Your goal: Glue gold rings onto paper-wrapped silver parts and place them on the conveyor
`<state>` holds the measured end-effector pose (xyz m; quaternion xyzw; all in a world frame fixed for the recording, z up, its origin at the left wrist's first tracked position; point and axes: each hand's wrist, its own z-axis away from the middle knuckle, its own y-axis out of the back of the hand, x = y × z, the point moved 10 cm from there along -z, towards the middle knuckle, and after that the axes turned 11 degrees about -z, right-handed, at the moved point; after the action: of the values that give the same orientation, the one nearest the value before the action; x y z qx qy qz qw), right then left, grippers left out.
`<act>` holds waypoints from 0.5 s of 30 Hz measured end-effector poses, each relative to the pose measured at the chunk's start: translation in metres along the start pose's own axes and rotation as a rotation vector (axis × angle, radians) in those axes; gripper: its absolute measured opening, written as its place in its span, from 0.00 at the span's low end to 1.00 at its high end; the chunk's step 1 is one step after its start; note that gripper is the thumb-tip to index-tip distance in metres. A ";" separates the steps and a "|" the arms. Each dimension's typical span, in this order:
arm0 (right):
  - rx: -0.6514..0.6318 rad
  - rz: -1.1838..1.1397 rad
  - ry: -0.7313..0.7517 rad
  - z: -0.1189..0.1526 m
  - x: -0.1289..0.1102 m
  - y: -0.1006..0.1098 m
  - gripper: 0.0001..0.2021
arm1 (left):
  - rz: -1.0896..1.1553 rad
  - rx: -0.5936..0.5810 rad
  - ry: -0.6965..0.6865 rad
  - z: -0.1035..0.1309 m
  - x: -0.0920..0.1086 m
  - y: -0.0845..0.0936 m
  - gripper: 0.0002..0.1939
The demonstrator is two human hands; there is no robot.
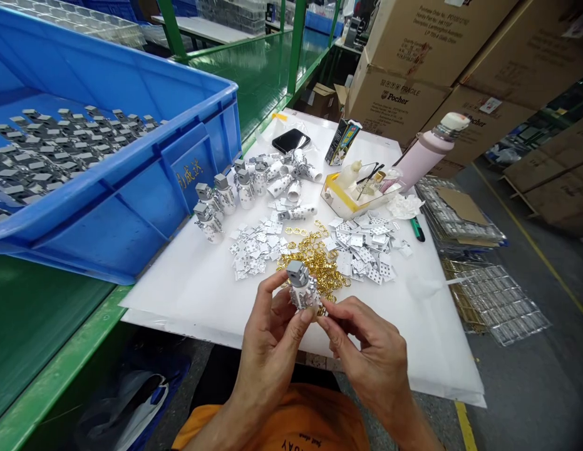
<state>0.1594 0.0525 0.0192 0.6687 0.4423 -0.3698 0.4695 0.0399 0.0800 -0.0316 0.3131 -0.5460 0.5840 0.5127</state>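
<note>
Tabletop point(178, 300) in white sheeting, blue crate point(131, 207) alongside, cartons point(394, 94) beyond

Floor point(521, 401) grey, marked with yellow line point(535, 246). Cardboard boxes point(404, 53) stacked beyond white-covered table point(178, 294). Green posts point(297, 50) flank green counter point(248, 66).

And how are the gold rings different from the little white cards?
The gold rings are shiny, but the white cards are pale with dark dots. The gold rings are round with holes; the white cards are flat with corners. The gold rings heap between piles of white cards. Both lie on the white tabletop.
</note>
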 end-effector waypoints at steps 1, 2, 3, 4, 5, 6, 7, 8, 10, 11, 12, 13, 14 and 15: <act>0.005 -0.005 -0.004 0.000 0.001 0.000 0.05 | 0.013 0.004 0.000 0.000 0.000 0.000 0.18; 0.006 -0.003 -0.003 -0.001 0.001 0.000 0.05 | 0.023 0.007 0.001 -0.001 -0.001 0.000 0.18; 0.003 0.004 0.000 -0.002 0.001 -0.001 0.05 | 0.029 0.007 0.002 -0.001 -0.002 0.000 0.18; -0.002 0.009 0.000 -0.003 0.002 -0.002 0.05 | 0.031 0.008 0.002 -0.002 -0.003 0.001 0.18; -0.009 0.012 -0.005 -0.003 0.002 -0.003 0.05 | 0.030 0.010 0.000 -0.002 -0.004 0.002 0.19; -0.015 0.013 -0.016 -0.004 0.003 -0.004 0.05 | 0.028 0.016 -0.002 -0.003 -0.004 0.003 0.20; -0.023 0.009 -0.034 -0.005 0.005 -0.006 0.05 | 0.026 0.020 -0.002 -0.003 -0.005 0.004 0.20; -0.031 0.002 -0.054 -0.006 0.006 -0.007 0.05 | 0.025 0.022 -0.001 -0.003 -0.005 0.005 0.22; -0.065 -0.013 -0.094 -0.007 0.008 -0.010 0.07 | 0.030 0.025 0.016 -0.002 -0.006 0.006 0.23; -0.093 -0.020 -0.109 -0.008 0.007 -0.012 0.09 | 0.033 0.028 0.032 -0.002 -0.007 0.007 0.24; -0.124 -0.023 -0.118 -0.009 0.007 -0.013 0.11 | 0.036 0.033 0.047 -0.003 -0.008 0.008 0.24; -0.153 -0.023 -0.116 -0.010 0.004 -0.015 0.13 | 0.038 0.036 0.059 -0.003 -0.008 0.009 0.24; -0.178 -0.019 -0.106 -0.012 0.002 -0.015 0.14 | 0.040 0.041 0.067 -0.004 -0.008 0.010 0.25; -0.196 -0.014 -0.092 -0.013 -0.002 -0.015 0.13 | 0.042 0.044 0.068 -0.005 -0.007 0.011 0.25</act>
<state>0.1455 0.0674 0.0198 0.5989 0.4590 -0.3583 0.5498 0.0329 0.0840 -0.0428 0.2929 -0.5218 0.6168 0.5114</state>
